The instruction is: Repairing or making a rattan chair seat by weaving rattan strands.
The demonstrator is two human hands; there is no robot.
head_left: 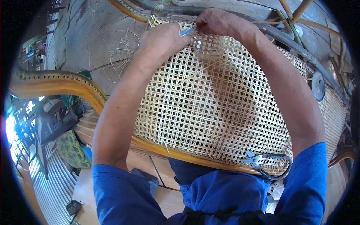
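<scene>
A woven cane panel (pixel 187 97), with an open mesh of pale strands, lies across a curved wooden frame (pixel 176 153) in front of me. At its far edge, my left hand (pixel 165 39) is closed around a slim blue-grey tool (pixel 187 31), whose kind I cannot make out. The tool slants up to the right toward my other hand. My right hand (pixel 214 23) is pinched at the tool's far end, above the panel's edge; what its fingers hold is hidden. Dark-handled cutting shears (pixel 253 159) rest on the near right part of the cane.
Loose cane strands (pixel 116 56) lie tangled on the floor to the far left. A curved wooden arm with a row of holes (pixel 56 83) reaches in from the left. Dark poles (pixel 277 33) run behind the panel. A yellow-and-black patterned block (pixel 73 149) sits at lower left.
</scene>
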